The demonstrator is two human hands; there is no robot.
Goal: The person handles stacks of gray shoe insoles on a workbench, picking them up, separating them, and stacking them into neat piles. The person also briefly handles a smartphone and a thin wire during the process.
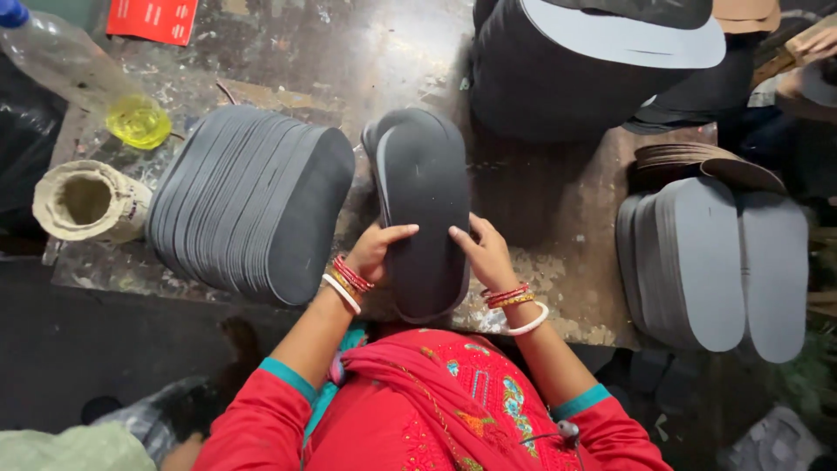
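A dark grey shoe sole (425, 196) lies lengthwise in front of me, on top of a second sole whose lighter edge shows at its left. My left hand (377, 250) grips its left edge near the heel, thumb lying across the top. My right hand (482, 251) clasps the right edge, thumb also on top. Both wrists wear red and white bangles.
A fanned stack of dark grey soles (248, 202) leans at the left. Lighter grey soles (711, 262) stack at the right. A big dark pile with a grey sheet (593, 61) stands behind. A plastic bottle of yellow liquid (96, 83) and a cardboard roll (85, 202) sit far left on the worn table (514, 183).
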